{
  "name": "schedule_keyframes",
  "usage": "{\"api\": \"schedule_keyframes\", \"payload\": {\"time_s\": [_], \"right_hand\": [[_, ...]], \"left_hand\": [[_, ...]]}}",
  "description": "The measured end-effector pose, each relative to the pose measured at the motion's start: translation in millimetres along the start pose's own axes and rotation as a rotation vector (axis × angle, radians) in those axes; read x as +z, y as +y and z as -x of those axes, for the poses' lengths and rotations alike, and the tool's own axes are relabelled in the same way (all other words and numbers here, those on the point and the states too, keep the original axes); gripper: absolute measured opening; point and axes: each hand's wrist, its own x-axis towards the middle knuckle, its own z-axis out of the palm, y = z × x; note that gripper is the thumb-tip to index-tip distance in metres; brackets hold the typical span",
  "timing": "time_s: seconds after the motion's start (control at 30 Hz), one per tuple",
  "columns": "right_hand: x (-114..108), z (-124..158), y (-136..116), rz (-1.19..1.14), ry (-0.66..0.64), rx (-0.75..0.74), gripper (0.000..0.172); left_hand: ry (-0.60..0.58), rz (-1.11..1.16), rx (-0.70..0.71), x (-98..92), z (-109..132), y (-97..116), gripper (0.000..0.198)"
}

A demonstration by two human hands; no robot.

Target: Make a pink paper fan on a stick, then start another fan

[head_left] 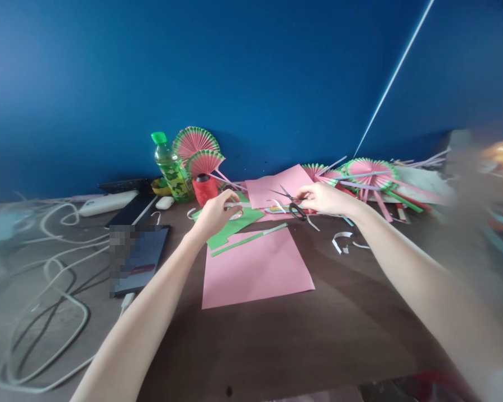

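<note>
My right hand [318,198] has its fingers closed on black-handled scissors [295,206], whose blades point up and left over a rear pink sheet [276,187]. Over the green paper [235,223] is my left hand [218,212], thumb and fingers curled around a small round thing, perhaps a tape roll [236,214]. Nearer to me lies a flat pink sheet [257,273], with a narrow green strip [247,240] slanting across its top edge.
A green-capped bottle [171,173], a red cylinder [204,191] and pleated pink-green fans [196,146] stand at the back left. More fans [371,173] lie back right. White scraps [342,243] lie right; a dark phone [145,262] and white cables [73,301] lie left.
</note>
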Motion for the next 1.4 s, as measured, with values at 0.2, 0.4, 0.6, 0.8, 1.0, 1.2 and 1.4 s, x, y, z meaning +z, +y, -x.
{"api": "schedule_keyframes", "payload": {"time_s": [0.2, 0.4, 0.6, 0.8, 1.0, 1.2, 1.4], "right_hand": [[-5.7, 5.0, -10.1, -0.241, -0.26, -0.114, 0.037], [-5.8, 4.6, -9.6, -0.329, -0.382, -0.127, 0.046], [-1.7, 5.1, -10.5, -0.342, -0.384, -0.147, 0.044], [-2.6, 6.8, -9.3, -0.349, -0.502, -0.198, 0.041], [2.5, 3.2, -5.6, -0.416, -0.577, -0.228, 0.046], [4.1, 1.9, -5.8, -0.412, -0.571, -0.273, 0.045], [5.3, 3.4, -9.6, -0.44, -0.578, -0.264, 0.049]], "left_hand": [[0.043, -0.035, -0.014, -7.3, -0.6, -0.1, 0.014], [0.05, -0.056, -0.031, -9.3, -2.5, -3.8, 0.015], [-0.005, 0.023, 0.038, -11.9, -3.9, -7.1, 0.016], [-0.114, 0.066, 0.068, -13.2, -2.1, -0.8, 0.021], [-0.17, 0.101, 0.086, -12.6, 1.2, 13.0, 0.017], [-0.199, 0.07, 0.089, -11.7, 0.9, 16.8, 0.015], [-0.219, 0.067, 0.094, -9.6, 1.6, 20.1, 0.014]]}}
